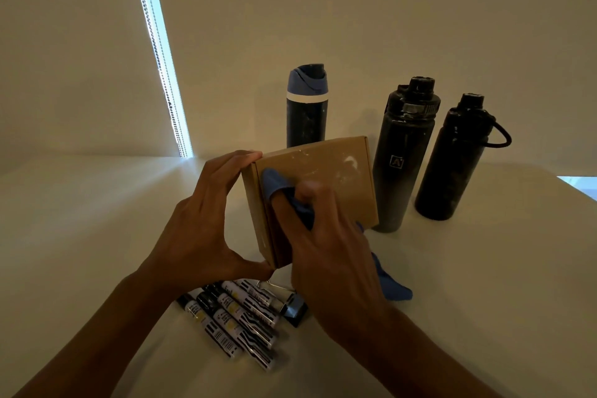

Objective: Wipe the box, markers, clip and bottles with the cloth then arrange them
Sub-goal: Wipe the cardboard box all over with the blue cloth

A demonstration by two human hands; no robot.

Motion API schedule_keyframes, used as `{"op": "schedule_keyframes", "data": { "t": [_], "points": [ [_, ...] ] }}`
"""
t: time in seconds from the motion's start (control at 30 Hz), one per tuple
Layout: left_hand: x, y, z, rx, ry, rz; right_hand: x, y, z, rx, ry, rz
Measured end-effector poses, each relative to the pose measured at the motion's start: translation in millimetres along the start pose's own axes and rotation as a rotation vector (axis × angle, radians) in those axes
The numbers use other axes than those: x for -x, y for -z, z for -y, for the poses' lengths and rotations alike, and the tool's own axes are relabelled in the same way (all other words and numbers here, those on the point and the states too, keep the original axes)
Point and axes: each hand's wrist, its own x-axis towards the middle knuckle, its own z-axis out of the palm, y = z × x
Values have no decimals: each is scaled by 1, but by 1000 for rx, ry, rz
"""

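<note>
A brown cardboard box (336, 171) with white smudges is tilted up above the table. My left hand (200, 223) grips its left edge between fingers and thumb. My right hand (326, 236) holds a blue cloth (277, 184) and presses it against the box's face; the cloth's tail hangs down at the lower right. Several black-and-white markers (239, 317) lie side by side on the table below the box, with a black binder clip (292, 307) next to them. Three dusty bottles stand behind: a blue-capped one (307, 107) and two black ones (400, 155) (452, 158).
The white table (97, 236) meets a plain wall at the back. A bright strip of window with a bead chain (158, 52) runs down at the left. The table's right edge (578, 187) lies just past the bottles.
</note>
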Motion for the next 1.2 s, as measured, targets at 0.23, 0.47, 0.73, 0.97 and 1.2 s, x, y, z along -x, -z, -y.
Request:
{"op": "schedule_keyframes", "data": {
  "t": [0.23, 0.47, 0.73, 0.97, 1.2],
  "points": [
    [0, 0, -2, -14, -16, -4, -11, -25, -25, -83, 14, 45],
    [-1, 2, 0, -20, -7, -8, -7, -5, -30, -212, -111, -201],
    [0, -1, -2, -18, -15, -1, -3, -5, -15, -147, 151, 94],
    [0, -2, -3, -40, -5, 16, -11, 7, -54, -37, -162, -228],
    [2, 2, 1, -15, 0, -35, 12, -7, -1, 135, 154, -50]
  ]
}}
